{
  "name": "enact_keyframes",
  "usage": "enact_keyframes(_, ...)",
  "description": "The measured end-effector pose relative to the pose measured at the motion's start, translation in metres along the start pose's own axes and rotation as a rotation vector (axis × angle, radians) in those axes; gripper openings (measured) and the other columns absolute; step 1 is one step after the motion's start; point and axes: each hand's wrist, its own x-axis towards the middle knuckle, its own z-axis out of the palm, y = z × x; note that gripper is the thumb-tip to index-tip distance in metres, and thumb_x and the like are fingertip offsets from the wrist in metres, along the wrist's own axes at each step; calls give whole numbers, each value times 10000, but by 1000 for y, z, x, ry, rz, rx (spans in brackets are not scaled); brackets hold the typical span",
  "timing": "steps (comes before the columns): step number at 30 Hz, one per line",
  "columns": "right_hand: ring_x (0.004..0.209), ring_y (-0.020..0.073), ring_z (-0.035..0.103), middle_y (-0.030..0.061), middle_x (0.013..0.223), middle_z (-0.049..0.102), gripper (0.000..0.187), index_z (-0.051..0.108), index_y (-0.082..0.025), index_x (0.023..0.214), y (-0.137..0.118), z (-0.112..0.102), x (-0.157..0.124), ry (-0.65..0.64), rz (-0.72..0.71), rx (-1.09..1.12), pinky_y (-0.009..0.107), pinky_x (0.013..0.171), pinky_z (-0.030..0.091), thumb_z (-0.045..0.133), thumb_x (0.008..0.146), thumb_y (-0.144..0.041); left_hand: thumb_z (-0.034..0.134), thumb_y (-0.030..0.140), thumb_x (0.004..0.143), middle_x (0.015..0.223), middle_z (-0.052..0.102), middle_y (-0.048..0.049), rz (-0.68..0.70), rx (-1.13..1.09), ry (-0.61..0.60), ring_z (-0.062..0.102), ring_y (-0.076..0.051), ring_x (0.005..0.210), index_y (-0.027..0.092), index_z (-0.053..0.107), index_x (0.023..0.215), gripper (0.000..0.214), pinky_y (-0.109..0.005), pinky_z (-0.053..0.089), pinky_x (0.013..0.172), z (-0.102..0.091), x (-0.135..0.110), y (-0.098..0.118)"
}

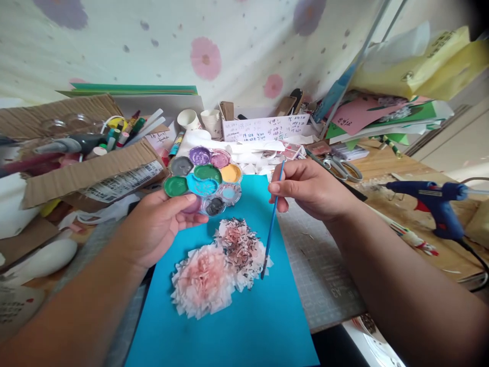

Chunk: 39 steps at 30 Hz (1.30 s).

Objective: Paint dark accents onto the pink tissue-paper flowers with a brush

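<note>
My left hand (pixel 164 216) grips the lower left edge of a paint palette (pixel 202 178), thumb on top. Its round wells hold green, blue, purple, pink, grey, yellow and black paint. Pinched between the thumb and fingers of my right hand (pixel 300 188) is a thin blue paintbrush (pixel 272 219), its dark tip pointing down by the right edge of a paper flower. That flower (pixel 242 250) is white and pink with dark paint on its petal edges. Beside it lies a paler pink and white paper flower (pixel 202 280). Both rest on a blue sheet of paper (pixel 225 336).
A cardboard box (pixel 95 173) with markers and bottles stands at the left. Two paper cups (pixel 211 122) and a handwritten card (pixel 263 127) are at the back. Scissors (pixel 342 165) and a blue glue gun (pixel 431 196) lie right, near a cutting mat (pixel 324 275).
</note>
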Motion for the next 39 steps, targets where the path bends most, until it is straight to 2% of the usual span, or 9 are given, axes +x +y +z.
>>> enact_keyframes(8,451,103,604,-19,500,683,300,653,-173,584,-2,2,3,-49,60,-39,215,469,481,862,706,-350,807,201,718,692,731,6,10,-13,1,678,-197,671,210,741,713,66,-378,606,639,-1,2,-1)
enact_keyframes(13,459,104,616,-13,504,685,300,653,-165,587,-1,4,4,-72,79,-27,208,468,489,871,696,-340,805,193,715,685,729,2,17,-19,5,665,-192,647,209,737,708,70,-378,605,627,-3,2,-2)
enact_keyframes(24,472,111,620,-7,523,687,321,642,-169,596,0,8,4,-32,39,-11,221,477,485,862,716,-370,808,201,709,677,734,0,18,-1,17,667,-204,665,209,732,670,86,-397,605,644,-1,2,-2)
enact_keyframes(39,453,110,615,-14,493,672,310,641,-173,586,-2,0,4,-43,43,-53,223,473,482,859,712,-354,833,198,664,643,721,-2,10,6,49,665,-198,656,192,734,641,102,-394,626,636,2,0,2)
